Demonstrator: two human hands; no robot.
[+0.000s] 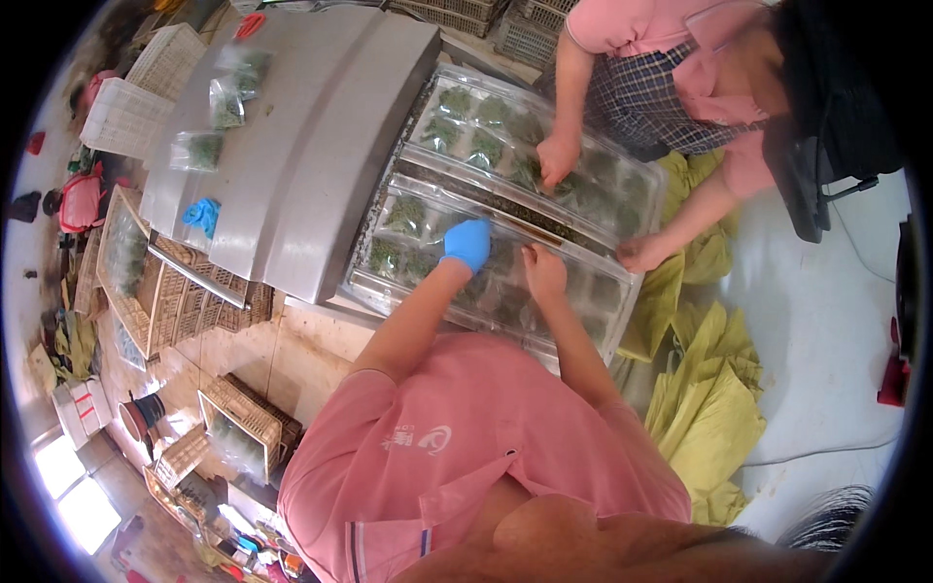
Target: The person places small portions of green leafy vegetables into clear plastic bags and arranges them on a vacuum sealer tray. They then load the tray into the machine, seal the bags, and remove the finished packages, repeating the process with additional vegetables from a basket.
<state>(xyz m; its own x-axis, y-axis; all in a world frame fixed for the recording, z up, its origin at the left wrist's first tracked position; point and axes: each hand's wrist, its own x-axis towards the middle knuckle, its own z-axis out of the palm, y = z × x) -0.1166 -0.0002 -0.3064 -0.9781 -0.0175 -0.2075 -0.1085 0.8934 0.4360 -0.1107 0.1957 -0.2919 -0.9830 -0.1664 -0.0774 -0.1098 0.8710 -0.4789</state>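
Note:
My left hand (468, 245), in a blue glove, rests over the near row of clear plastic bags of green leaves (405, 214); its fingers are hidden beneath it. My bare right hand (546, 272) is at the same row, to the right, with fingers bent together near the bag edges by the dark strip (525, 216). What they pinch, if anything, is too small to make out. Across from me, a co-worker's hand (558, 158) is at the far row of bags (486, 146), and the other hand (641, 255) touches the right end of the metal-framed bed.
Left of the bed is a broad steel lid (321, 126) with several filled bags (202, 151), a crumpled blue glove (202, 216) and red-handled scissors (250, 25). Wicker baskets (185, 301) stand at its left. Yellow sheeting (709, 408) lies at the right.

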